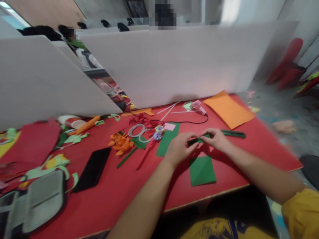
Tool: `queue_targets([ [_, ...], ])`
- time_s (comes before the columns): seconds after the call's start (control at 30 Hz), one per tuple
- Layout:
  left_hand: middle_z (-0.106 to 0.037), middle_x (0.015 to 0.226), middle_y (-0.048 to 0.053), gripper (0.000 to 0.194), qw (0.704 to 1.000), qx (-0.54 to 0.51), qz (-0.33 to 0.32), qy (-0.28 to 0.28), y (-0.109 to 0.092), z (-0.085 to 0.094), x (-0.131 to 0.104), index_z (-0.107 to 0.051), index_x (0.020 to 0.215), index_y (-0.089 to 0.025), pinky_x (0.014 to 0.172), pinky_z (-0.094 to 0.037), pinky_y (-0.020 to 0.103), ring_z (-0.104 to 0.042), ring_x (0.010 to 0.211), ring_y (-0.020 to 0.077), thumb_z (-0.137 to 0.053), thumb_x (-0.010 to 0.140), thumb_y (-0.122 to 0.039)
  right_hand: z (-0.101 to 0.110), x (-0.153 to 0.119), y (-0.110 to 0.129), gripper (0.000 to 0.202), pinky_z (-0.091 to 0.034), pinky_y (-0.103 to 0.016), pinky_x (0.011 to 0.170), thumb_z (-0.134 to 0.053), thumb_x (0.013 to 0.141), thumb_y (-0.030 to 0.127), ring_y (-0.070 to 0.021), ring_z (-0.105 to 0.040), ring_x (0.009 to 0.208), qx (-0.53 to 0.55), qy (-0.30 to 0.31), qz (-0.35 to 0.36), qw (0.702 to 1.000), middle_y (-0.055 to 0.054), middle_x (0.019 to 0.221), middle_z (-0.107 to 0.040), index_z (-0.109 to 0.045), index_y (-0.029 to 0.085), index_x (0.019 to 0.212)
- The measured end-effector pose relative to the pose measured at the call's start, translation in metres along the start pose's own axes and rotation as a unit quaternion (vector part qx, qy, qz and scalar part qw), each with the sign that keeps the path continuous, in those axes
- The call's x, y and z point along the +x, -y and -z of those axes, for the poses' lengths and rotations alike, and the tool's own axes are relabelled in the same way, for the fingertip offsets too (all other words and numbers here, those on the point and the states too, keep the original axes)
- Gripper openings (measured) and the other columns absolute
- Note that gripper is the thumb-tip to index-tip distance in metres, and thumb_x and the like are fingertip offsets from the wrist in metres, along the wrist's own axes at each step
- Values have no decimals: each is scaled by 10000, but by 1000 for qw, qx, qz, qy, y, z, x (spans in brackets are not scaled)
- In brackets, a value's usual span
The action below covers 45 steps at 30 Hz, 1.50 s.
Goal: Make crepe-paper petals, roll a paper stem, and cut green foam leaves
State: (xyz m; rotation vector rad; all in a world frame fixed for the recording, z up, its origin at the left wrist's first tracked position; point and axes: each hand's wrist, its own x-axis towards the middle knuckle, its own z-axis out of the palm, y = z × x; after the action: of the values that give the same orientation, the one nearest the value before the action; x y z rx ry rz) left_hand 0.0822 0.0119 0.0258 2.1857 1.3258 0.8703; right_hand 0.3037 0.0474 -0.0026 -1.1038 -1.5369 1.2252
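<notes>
Near the table's front edge, my left hand [179, 149] pinches a small piece of green paper [199, 140] with a dark part by its fingers. From the right, my right hand [216, 139] closes its fingertips on the other end of the same piece. Below my hands a green paper square [202, 171] lies flat on the red table [139, 196]. Another green sheet [164, 146] is partly behind my left hand. A green cutter [234, 133] rests just beyond my right hand.
A pink glue gun [198, 107] and orange paper [229, 109] lie at the back. Left are orange paper petals [121, 143], a black phone [93, 169], an open grey case [45, 200] and paper scraps. White partitions [174, 63] stand behind; other people are beyond.
</notes>
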Motion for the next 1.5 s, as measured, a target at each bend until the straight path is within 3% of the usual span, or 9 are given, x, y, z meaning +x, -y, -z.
queue_targets([
  [0.23,-824,1095,74,191,995,61,-78,34,3,4,3,-814,1025,-266,921,-503,365,-735,1005,258,-690,999,-410,-2,0,-1,371,-605,-321,619,-912,705,525,-169,-685,608,67,27,-38,997,-28,735,-751,-747,208,806],
  [0.43,-834,1030,53,167,997,66,-39,10,10,4,0,-827,1022,-274,874,-512,346,-747,971,255,-685,994,-357,6,-5,14,170,-573,-315,688,-849,822,355,-213,-722,829,-131,36,150,979,-75,930,-780,-817,239,942],
  [0.57,-840,1074,41,184,1000,-3,21,-14,8,1,0,-829,1104,-283,883,-537,318,-763,991,237,-712,972,-334,8,-4,15,71,-578,-332,725,-764,889,273,-197,-707,736,-150,20,169,974,-55,844,-778,-823,235,879],
  [0.73,-807,963,54,181,999,29,-12,15,3,-2,0,-852,1071,-263,773,-489,305,-719,895,213,-696,1001,-322,7,-3,8,143,-579,-341,770,-725,856,151,-215,-735,767,-154,27,186,970,-40,805,-790,-827,241,815],
  [0.9,-780,920,33,155,998,48,-28,5,9,-1,2,-857,1054,-268,733,-453,300,-686,847,185,-720,1002,-322,7,-1,0,87,-578,-331,765,-784,884,260,-209,-738,795,-168,38,212,962,-61,879,-801,-827,211,942],
  [1.0,-786,931,36,127,998,51,-30,-18,20,5,6,-856,1013,-259,761,-476,300,-702,877,188,-738,987,-297,8,3,-10,282,-566,-319,731,-855,849,338,-195,-714,774,-178,42,199,963,-67,926,-795,-802,198,1089],
  [1.1,-794,932,41,112,997,55,-17,-56,36,17,7,-858,967,-256,788,-499,309,-715,875,197,-747,970,-271,11,9,-20,314,-544,-313,727,-870,846,362,-185,-680,759,-205,63,192,958,-49,890,-766,-789,209,1108],
  [1.27,-788,919,44,100,990,43,13,-136,65,32,-19,-857,961,-249,809,-522,328,-714,872,209,-760,943,-264,9,9,-32,231,-532,-329,807,-789,925,344,-204,-693,848,-239,110,223,938,-72,952,-756,-775,204,1108],
  [1.5,-771,969,60,186,980,109,34,-161,82,15,-68,-847,1061,-248,879,-527,368,-692,956,240,-683,1006,-317,0,6,-35,177,-468,-313,754,-813,902,364,-210,-643,815,-290,173,269,902,-59,872,-729,-772,199,949],
])
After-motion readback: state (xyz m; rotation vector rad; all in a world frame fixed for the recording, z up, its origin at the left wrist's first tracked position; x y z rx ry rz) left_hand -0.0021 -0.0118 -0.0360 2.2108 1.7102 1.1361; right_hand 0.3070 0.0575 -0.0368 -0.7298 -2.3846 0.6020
